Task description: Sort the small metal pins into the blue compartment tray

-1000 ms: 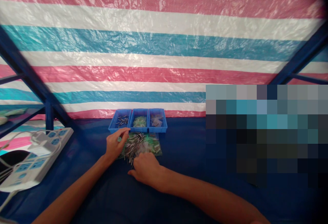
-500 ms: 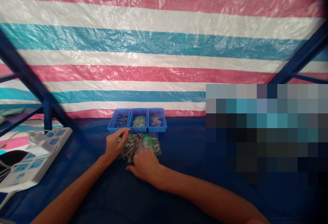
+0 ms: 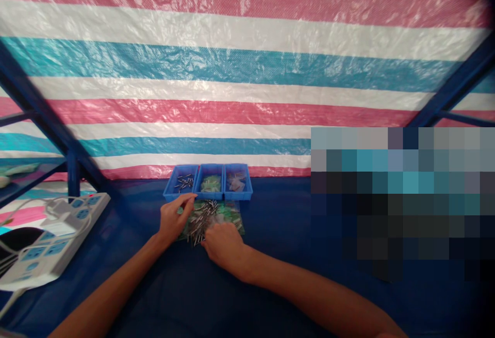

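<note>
A pile of thin metal pins [image 3: 201, 219] lies on the blue table, mixed with small green-packed pieces [image 3: 231, 219] and clear plastic. At the pile's left edge is my left hand [image 3: 174, 219], thumb and forefinger drawn together close to the front of the bins; anything between them is too small to make out. My right hand [image 3: 225, 245] curls over the near right side of the pile, its fingertips hidden underneath. Behind stand three blue bins: the left bin [image 3: 169, 191] has dark metal pins, the middle bin [image 3: 209, 195] green pieces, the right bin [image 3: 237, 195] pale clear pieces.
A white power strip [image 3: 71, 255] with cables and plugged-in adapters lies on the left. Blue metal frame bars [image 3: 50, 114] slope along both sides. A striped plastic sheet [image 3: 247, 85] hangs behind the table [image 3: 278, 224]. A blurred patch covers the right side.
My right hand has shifted slightly right and its thumb has drawn in towards the curled fingers. My left hand stays almost where it was.
</note>
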{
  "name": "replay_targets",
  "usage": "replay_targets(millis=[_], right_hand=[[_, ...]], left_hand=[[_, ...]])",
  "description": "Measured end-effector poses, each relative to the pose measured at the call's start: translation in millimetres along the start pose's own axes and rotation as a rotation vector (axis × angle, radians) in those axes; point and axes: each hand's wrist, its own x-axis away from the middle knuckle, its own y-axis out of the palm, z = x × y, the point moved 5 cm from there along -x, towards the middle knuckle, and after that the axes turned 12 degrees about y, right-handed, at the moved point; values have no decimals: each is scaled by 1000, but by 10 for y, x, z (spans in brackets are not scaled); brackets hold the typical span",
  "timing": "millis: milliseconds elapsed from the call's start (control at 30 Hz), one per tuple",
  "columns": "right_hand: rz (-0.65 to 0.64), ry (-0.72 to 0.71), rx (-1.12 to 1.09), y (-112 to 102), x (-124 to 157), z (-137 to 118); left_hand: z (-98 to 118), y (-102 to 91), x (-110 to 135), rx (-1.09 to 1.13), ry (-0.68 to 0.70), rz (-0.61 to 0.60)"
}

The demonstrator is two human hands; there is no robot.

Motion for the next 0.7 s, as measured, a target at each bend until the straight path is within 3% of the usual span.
replay_targets(millis=[700], right_hand=[[-60, -20, 15, -89, 46, -50]], left_hand=[[80, -17, -34, -39, 67, 2]])
